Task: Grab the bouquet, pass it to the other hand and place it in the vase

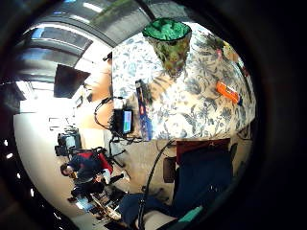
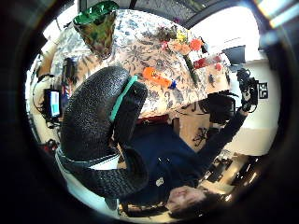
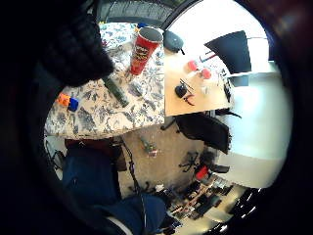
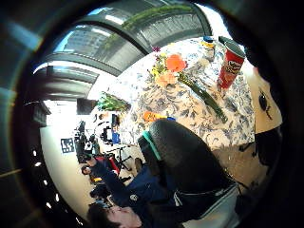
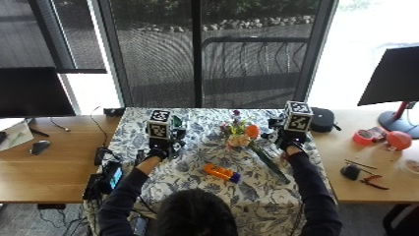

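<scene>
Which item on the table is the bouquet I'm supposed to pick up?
Find the blue-and-white floral tablecloth on the middle table. The bouquet lies on it toward the person's right, blooms pointing at the window, just inside the right hand. Its orange and pale blossoms on a long dark green stem distinguish it from the small orange block lying nearer the person.

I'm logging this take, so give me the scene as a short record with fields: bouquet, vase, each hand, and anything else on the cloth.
bouquet: lies on the flowered cloth, blooms away from the person, stems toward the person's right; not held
vase: green, upright on the cloth, beyond the left hand; no flowers in it
left hand: raised over the cloth, holds nothing
right hand: raised beside the bouquet's stems, holds nothing
toy: orange and blue, on the cloth between the forearms
can: red, upright on the cloth near the right hand
task state: bouquet not yet picked up
</scene>
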The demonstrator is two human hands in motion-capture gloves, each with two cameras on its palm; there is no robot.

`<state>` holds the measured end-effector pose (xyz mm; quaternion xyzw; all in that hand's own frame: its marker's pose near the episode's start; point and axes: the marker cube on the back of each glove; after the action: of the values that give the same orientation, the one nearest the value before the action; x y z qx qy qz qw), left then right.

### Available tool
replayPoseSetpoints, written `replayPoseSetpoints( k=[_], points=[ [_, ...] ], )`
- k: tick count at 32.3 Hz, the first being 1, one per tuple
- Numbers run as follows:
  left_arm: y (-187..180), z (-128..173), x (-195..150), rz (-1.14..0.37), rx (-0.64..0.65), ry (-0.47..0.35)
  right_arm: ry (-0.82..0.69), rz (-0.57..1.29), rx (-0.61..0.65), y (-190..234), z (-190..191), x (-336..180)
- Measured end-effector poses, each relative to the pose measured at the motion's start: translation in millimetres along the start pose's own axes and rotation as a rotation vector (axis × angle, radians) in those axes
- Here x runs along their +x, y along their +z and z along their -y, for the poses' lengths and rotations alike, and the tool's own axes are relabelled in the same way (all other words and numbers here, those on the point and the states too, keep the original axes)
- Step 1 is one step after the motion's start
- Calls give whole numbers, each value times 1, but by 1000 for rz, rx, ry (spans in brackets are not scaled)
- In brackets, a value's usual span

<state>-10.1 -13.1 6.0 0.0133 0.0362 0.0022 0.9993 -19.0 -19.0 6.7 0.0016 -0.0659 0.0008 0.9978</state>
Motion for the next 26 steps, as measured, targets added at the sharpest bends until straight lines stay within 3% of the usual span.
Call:
replayPoseSetpoints(
  k=[3,8,15,20,23,26],
  points=[
    [4,-1,9,66,1,29,50,-73,-1,-9,0,7],
    [4,-6,12,55,5,45,111,-35,23,0,18,21],
    [11,-6,12,46,-9,60,215,58,-43,47,52,55],
    [18,2,21,52,1,82,281,104,-130,80,46,62],
    [19,6,28,54,12,95,372,138,-266,94,31,58],
    [21,8,31,58,7,95,589,166,-590,88,-21,38]
  ],
)
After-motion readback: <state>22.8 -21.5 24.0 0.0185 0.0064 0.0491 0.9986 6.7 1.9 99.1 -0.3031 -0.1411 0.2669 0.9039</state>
